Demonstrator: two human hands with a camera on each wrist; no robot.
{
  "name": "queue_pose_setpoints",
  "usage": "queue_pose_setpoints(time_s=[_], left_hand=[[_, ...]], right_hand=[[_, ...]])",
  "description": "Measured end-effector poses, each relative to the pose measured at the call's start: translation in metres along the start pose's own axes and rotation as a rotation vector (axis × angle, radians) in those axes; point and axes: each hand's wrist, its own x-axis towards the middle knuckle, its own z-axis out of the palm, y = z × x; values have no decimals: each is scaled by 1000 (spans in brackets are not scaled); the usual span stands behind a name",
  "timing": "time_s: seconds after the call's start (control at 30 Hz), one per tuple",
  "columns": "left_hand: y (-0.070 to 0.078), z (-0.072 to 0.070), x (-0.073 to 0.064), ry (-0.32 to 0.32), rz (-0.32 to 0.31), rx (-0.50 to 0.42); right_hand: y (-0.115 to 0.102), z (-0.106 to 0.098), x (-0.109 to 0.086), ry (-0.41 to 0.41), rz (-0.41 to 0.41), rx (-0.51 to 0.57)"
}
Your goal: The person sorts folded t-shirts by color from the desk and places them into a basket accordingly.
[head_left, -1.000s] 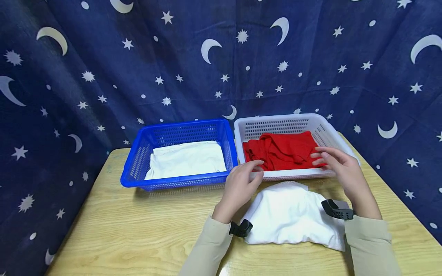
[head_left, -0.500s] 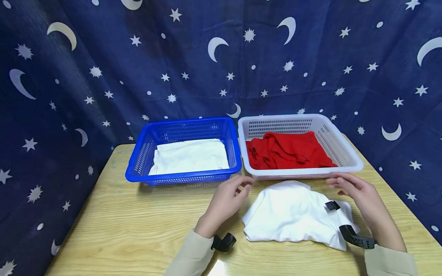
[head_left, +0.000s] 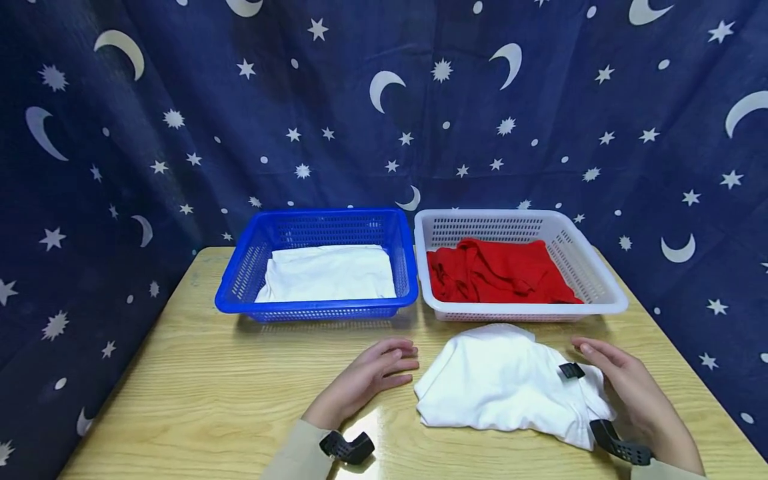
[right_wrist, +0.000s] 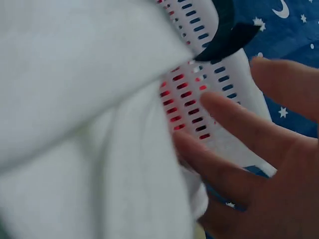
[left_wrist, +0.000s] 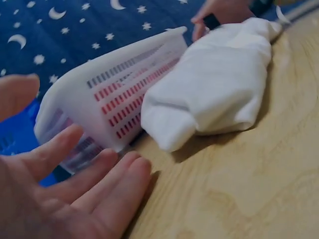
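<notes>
A crumpled white garment (head_left: 504, 383) with a small black tag (head_left: 572, 370) lies on the table below the white basket. My left hand (head_left: 366, 373) is just left of the garment, fingers extended and apart from it, holding nothing. On the other side, my right hand (head_left: 633, 387) is beside the garment's right end with its fingers loosely bent. In the right wrist view its fingers (right_wrist: 229, 174) are close to the cloth's edge; whether they touch it I cannot tell. The left wrist view shows the garment (left_wrist: 209, 89) as a loosely bunched heap.
A blue basket (head_left: 318, 306) holding folded white cloth (head_left: 330, 273) stands at the back of the wooden table (head_left: 198, 373). Close to its right is a white basket (head_left: 522, 309) with red cloth (head_left: 498, 270) in it. A starry dark blue curtain (head_left: 336, 100) hangs behind.
Both hands have drawn back from the white basket toward me and lowered to either side of the white garment. The left hand moved further left and its fingers straightened. The black tag came into sight.
</notes>
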Motion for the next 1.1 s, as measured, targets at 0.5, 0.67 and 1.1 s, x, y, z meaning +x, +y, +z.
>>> queue_pose_setpoints(time_s=[0.5, 0.67, 1.1], left_hand=[[-4, -11, -7, -299, -195, -190], [-7, -6, -5, -315, -217, -202], [-4, -7, -7, -266, -207, -251]], right_hand=[[-7, 31, 12, -121, 68, -23], [-13, 47, 16, -122, 59, 12], [-20, 69, 14, -181, 88, 391]])
